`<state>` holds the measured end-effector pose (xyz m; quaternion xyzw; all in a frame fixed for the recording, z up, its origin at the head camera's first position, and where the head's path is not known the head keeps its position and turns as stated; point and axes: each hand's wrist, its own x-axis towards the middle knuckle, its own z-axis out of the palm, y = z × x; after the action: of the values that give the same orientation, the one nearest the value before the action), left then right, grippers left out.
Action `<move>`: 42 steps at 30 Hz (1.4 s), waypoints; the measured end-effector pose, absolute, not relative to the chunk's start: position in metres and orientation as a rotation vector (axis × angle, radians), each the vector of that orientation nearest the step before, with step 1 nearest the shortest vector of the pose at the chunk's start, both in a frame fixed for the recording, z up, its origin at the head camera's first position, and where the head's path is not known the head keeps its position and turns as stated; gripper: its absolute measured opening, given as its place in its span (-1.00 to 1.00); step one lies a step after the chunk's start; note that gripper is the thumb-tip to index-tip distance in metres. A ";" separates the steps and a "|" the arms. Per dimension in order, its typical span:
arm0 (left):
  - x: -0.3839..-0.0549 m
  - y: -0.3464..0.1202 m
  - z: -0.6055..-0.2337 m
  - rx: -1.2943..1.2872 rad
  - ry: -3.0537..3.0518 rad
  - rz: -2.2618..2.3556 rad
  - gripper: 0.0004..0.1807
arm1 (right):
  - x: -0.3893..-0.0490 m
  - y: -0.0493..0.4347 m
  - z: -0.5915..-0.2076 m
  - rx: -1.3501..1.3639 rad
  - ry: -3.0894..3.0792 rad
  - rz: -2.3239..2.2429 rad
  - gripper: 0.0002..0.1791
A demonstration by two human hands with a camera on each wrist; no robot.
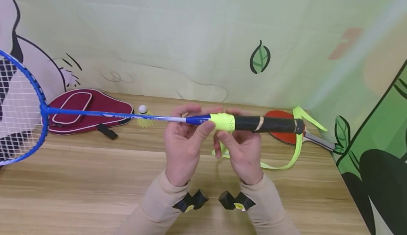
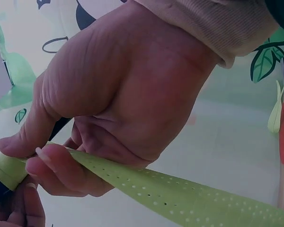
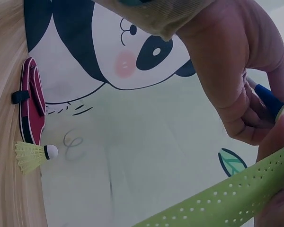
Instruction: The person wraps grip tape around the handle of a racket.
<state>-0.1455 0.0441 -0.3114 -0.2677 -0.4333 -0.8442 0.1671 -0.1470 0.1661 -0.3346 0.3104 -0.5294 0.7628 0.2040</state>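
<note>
A blue badminton racket is held sideways above the table, its strung head at the left and its black handle at the right. Perforated yellow-green grip tape is wrapped round the handle's upper end beside the blue cone. My left hand grips the racket at the cone, thumb on the wrap's edge. With thumb and fingers, my right hand pinches the tape at the wrapped part. The tape's loose length trails from the right hand and loops away to the right. Some fingers are hidden behind the handle.
A maroon racket case lies at the back left, beside a yellow shuttlecock. A red table tennis paddle lies at the back right, partly behind the handle and tape. A printed cloth wall stands behind the wooden table.
</note>
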 end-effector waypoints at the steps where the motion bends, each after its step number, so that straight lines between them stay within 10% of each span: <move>1: -0.145 0.044 -0.311 -0.760 -1.232 -2.403 -0.65 | -0.147 0.166 -0.334 0.882 -1.448 2.140 -0.53; 42: -0.145 0.046 -0.315 -0.742 -1.213 -2.421 -0.61 | -0.152 0.166 -0.335 0.826 -1.492 1.862 -0.64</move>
<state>-0.1453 0.0459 -0.3149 -0.2606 -0.4259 -0.8504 0.1661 -0.1516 0.1664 -0.3353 0.3117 -0.5630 0.7026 0.3037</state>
